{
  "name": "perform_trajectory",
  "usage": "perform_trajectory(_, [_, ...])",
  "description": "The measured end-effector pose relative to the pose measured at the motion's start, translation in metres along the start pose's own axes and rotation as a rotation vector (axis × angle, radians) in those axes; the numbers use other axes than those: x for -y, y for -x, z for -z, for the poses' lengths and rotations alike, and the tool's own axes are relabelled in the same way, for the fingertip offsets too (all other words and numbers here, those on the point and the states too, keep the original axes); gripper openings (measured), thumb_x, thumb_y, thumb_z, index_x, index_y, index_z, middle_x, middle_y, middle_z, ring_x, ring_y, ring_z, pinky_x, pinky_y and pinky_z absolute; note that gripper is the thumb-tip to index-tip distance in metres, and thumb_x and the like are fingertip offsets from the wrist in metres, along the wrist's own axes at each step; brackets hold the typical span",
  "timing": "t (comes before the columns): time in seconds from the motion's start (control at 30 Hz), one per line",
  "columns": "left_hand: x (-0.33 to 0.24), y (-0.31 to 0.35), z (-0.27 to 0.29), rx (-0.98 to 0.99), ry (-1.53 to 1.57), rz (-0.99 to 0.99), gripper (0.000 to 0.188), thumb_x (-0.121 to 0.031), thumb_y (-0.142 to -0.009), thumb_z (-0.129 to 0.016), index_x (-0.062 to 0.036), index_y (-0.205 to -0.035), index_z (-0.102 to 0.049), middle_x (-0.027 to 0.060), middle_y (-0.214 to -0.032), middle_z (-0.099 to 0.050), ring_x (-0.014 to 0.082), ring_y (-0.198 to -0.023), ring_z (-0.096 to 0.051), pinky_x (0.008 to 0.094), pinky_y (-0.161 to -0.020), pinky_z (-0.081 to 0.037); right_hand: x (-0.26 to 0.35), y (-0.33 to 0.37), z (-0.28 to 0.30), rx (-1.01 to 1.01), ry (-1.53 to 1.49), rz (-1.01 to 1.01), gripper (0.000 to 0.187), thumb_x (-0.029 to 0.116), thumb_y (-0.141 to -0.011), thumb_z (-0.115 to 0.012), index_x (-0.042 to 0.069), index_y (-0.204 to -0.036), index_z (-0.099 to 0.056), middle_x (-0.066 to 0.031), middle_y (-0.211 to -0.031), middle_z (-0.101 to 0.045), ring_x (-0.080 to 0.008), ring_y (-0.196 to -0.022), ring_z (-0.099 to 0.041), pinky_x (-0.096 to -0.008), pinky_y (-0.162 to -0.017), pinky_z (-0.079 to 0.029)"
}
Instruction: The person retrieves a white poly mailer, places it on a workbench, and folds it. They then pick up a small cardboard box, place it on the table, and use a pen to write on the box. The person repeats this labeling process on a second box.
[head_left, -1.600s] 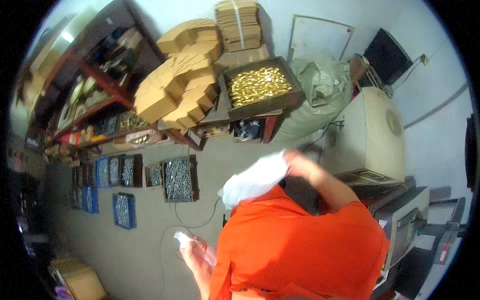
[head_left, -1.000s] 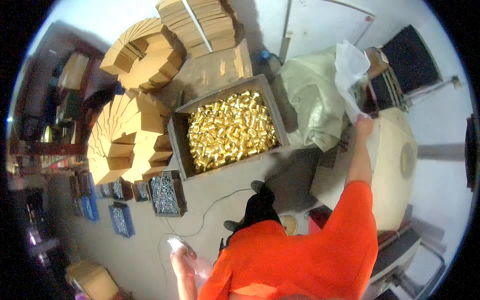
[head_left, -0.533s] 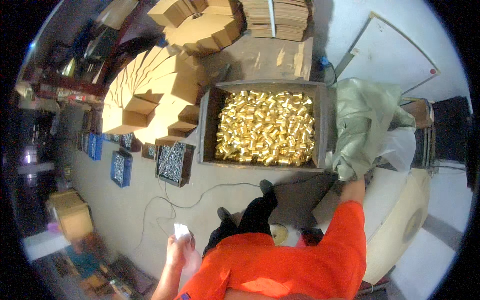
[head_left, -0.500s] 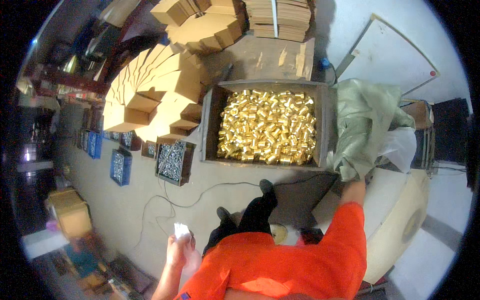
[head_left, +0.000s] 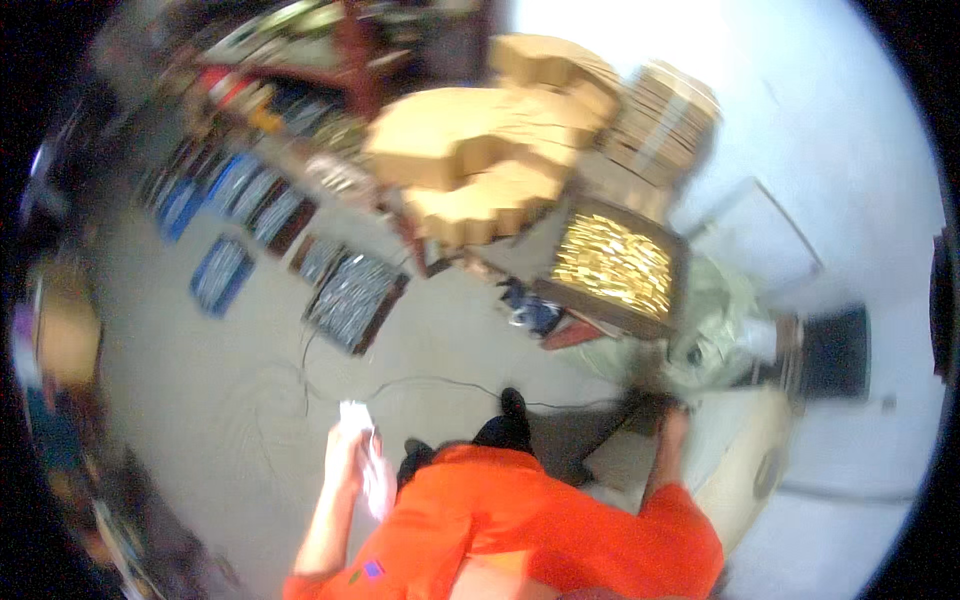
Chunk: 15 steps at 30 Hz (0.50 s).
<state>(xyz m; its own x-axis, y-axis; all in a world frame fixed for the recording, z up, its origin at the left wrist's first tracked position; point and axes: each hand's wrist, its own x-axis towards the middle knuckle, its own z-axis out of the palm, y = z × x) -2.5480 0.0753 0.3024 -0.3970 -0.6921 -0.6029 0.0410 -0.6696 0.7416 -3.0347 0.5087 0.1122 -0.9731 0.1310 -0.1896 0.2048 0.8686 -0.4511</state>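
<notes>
My left hand [head_left: 345,452] is closed around a bunched, thin white plastic bag [head_left: 376,482], held low at the left of my body. A white end sticks out above the fingers, and the rest hangs down beside the wrist. My right hand [head_left: 674,428] reaches down at the right, just below a pale green woven sack [head_left: 715,350]. Shadow and blur hide its fingers, so whether it touches the sack is unclear. Beside the sack stands a dark bin [head_left: 612,308] filled with small shiny brass pieces [head_left: 612,262].
Folded cardboard boxes [head_left: 470,140] are massed behind the bin, near a strapped cardboard stack [head_left: 660,120]. At the left, a dark crate [head_left: 358,300] of grey metal parts and a blue crate [head_left: 222,275] sit on the floor. A black cable [head_left: 440,380] crosses before my feet.
My view has swung leftward, blurring the picture; the brass bin now appears farther right and tilted. My right forearm shows more than before. The white bag remains in my left hand.
</notes>
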Motion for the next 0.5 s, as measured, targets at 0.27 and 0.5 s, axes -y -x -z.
perform_trajectory(0.27, [-0.089,0.092,0.148,-0.031,0.396,-0.561,0.019,-0.013,-0.076,-0.057,-0.0004,-0.089,-0.053,0.0057,-0.066,-0.052,0.0145,-0.057,-0.05,0.0274,-0.055,-0.043,0.367,0.43,-0.115,1.587,-0.788,1.009,0.028,0.014,-0.083,-0.055,-0.003,-0.105,-0.06,-0.0132,-0.109,-0.061,-0.0216,-0.103,-0.059,-0.0316,-0.092,-0.044])
perform_trajectory(0.5, [-0.057,0.201,0.282,-0.623,0.747,-1.041,0.018,-0.005,-0.072,-0.046,0.0007,-0.088,-0.051,0.0088,-0.064,-0.05,0.0162,-0.053,-0.046,0.0277,-0.051,-0.041,0.357,0.799,-0.101,2.764,-0.15,0.869,0.071,0.022,-0.061,-0.062,-0.004,-0.124,-0.042,-0.0008,-0.11,-0.048,-0.012,-0.103,-0.047,-0.0261,-0.091,-0.037])
